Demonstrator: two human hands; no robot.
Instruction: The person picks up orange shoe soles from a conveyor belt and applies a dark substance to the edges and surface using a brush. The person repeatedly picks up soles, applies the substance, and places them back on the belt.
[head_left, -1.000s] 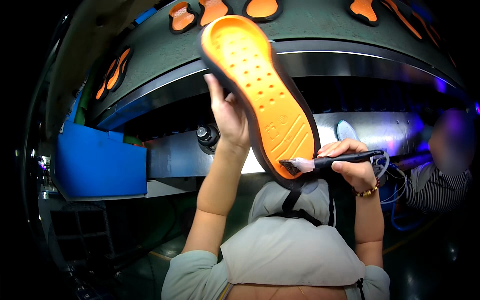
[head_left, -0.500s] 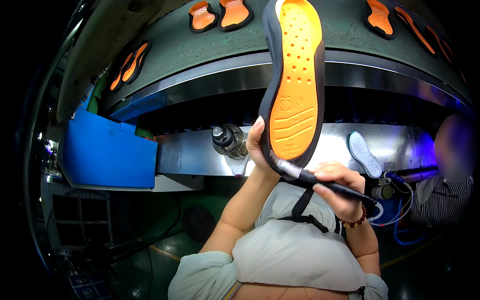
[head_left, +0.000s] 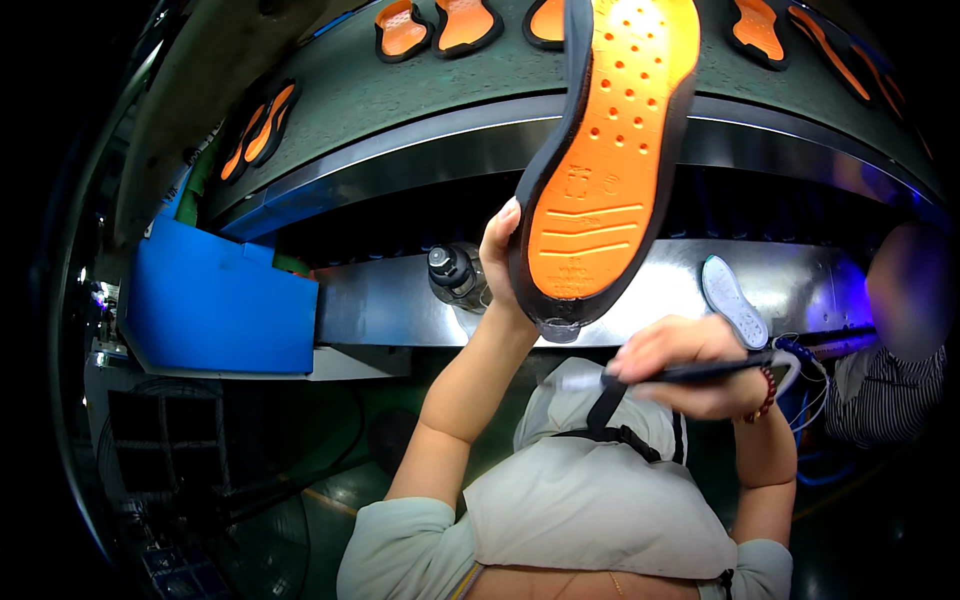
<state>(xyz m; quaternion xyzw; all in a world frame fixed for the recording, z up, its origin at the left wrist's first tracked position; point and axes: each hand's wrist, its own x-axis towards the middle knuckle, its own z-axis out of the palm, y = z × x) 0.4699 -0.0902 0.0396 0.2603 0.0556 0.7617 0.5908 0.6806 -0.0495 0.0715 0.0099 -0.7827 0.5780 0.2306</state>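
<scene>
A shoe sole (head_left: 592,225) with an orange dotted upper face and a black rim tilts up in front of me. My left hand (head_left: 497,255) grips its left edge near the heel, the thumb on the rim and the other fingers hidden behind. The heel end points toward me and shows a small shiny patch. Below and right of the heel, my right hand (head_left: 685,368) is closed round a black pen-shaped tool (head_left: 700,371). Motion blurs the tool's pale tip, which is apart from the sole. A pale cord seems to run from its back end.
Several orange-and-black soles (head_left: 466,24) lie on the green belt (head_left: 400,95) behind a metal edge. On the steel ledge (head_left: 380,300) stand a black-capped bottle (head_left: 455,275) and a pale sole-shaped piece (head_left: 733,300). A blue box (head_left: 220,300) is left; another person (head_left: 890,395) is at right.
My right hand has drawn the tool off the heel, down and to the right. The sole has shifted slightly right and leans more, its toe end to the right.
</scene>
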